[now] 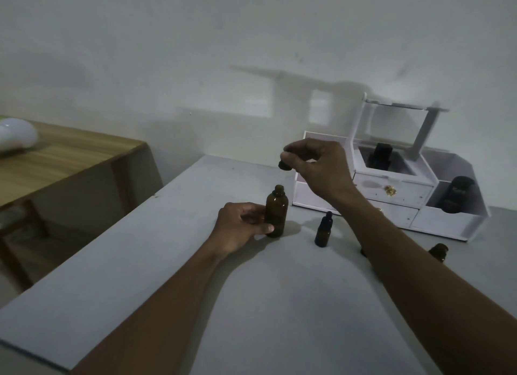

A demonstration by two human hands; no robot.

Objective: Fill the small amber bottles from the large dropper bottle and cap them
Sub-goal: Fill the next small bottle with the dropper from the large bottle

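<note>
Left hand (242, 225) gripping the large amber bottle (276, 211), upright and uncapped on the grey table (251, 304). Just right, a capped small amber bottle (324, 230). Farther, above, right hand (316, 164) pinching a black dropper cap (283, 165). Beyond, a white organiser (391, 190).

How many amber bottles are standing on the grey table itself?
3: the large bottle gripped by the left hand, a small capped bottle right of it, and another small bottle partly hidden behind the right forearm. More may be hidden.
</note>
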